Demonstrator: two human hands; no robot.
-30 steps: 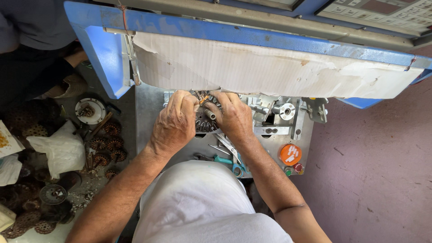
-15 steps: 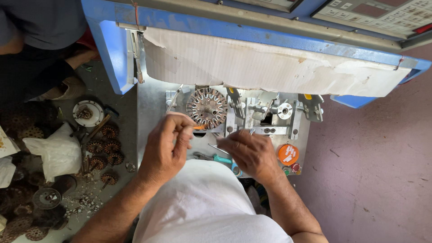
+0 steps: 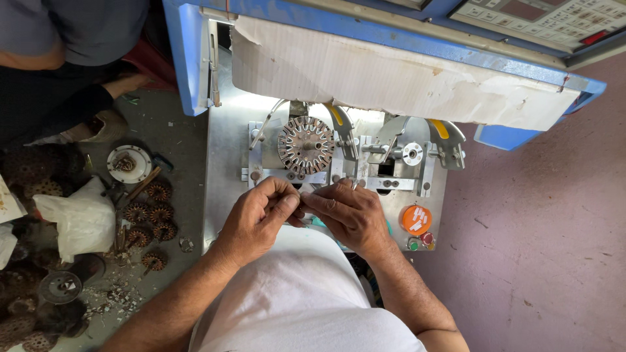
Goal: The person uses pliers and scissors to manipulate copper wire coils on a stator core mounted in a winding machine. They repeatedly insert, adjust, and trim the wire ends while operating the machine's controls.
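Left hand [image 3: 257,218] and right hand [image 3: 349,214] meeting fingertips at frame centre, pinching something small, unclear what. Slotted stator core [image 3: 306,144] sitting just above, untouched. Fine positioning seeming needed.

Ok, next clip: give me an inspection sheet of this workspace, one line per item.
Surface: bare metal machine bed, blue frame, torn cardboard sheet above.
Job's things: round toothed stator core mounted on the fixture; something small pinched between the fingertips, too small to tell.
Clutter: wound copper coils, white bag and scraps on the floor.
Grippers: left hand and right hand meet fingertip to fingertip below the core.
Cables: nothing seen.
Surroundings: orange button; another person seated at the far left.
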